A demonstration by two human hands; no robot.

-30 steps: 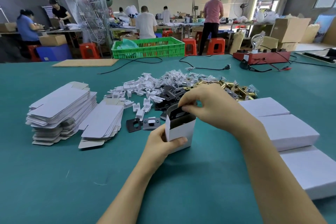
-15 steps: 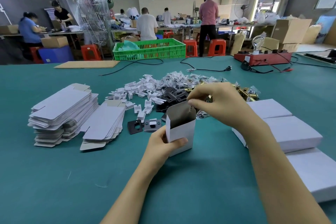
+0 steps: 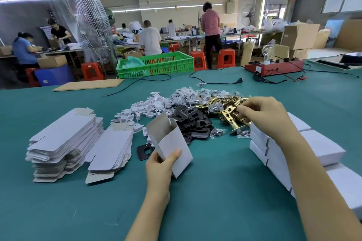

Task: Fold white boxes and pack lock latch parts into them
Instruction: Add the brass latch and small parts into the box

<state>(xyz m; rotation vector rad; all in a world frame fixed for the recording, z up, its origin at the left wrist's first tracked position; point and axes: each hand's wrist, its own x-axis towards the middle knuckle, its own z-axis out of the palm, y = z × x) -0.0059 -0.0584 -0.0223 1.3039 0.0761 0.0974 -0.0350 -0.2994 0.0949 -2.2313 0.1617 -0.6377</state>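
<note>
The left hand (image 3: 161, 164) grips one open white cardboard box (image 3: 172, 143), tilted, above the middle of the teal table (image 3: 215, 191). The right hand (image 3: 262, 115) pinches a brass latch part (image 3: 228, 112) in the pile beyond. Two stacks of flat white box blanks (image 3: 64, 143) lie toward the left edge.

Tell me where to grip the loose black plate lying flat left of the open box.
Judging by its pose, take the black plate by its far-left edges, coming from above and the left. It lies flat on the table, and its near-right corner sits behind the left hand holding the open box, so that side is blocked.
</note>
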